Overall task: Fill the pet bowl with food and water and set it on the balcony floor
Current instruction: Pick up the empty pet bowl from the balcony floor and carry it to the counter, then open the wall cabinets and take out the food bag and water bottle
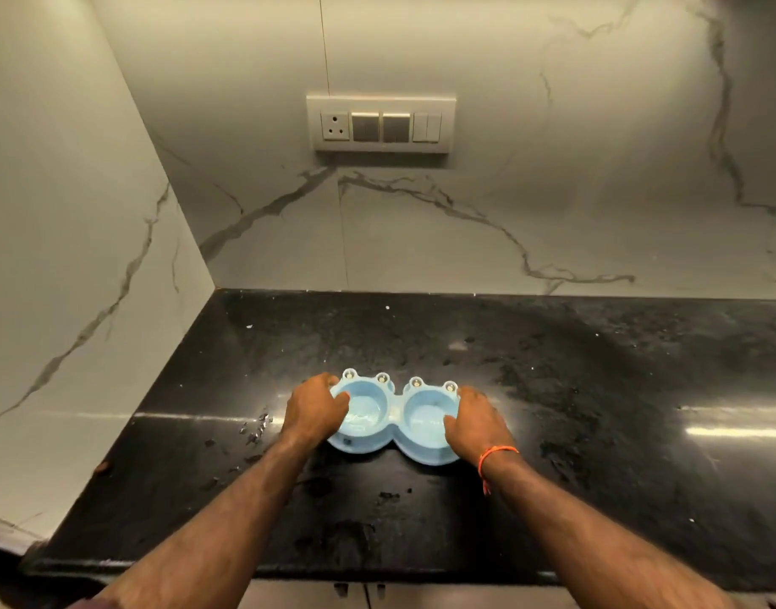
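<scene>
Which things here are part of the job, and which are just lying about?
In the job: blue double pet bowl, left hand and right hand gripping its two ends.

Just there: black countertop, wall switch panel, orange wrist thread, small debris left of the bowl.

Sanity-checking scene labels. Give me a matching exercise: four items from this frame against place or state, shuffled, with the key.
Items:
1. pet bowl
2. left hand
3. right hand
4. switch panel

Descriptions:
A. on the marble wall above the counter
B. orange thread at its wrist, gripping one end
C. light blue, two cups, sitting on the black counter
D. gripping the end nearer the corner wall

Pairs: 1-C, 2-D, 3-B, 4-A
</scene>
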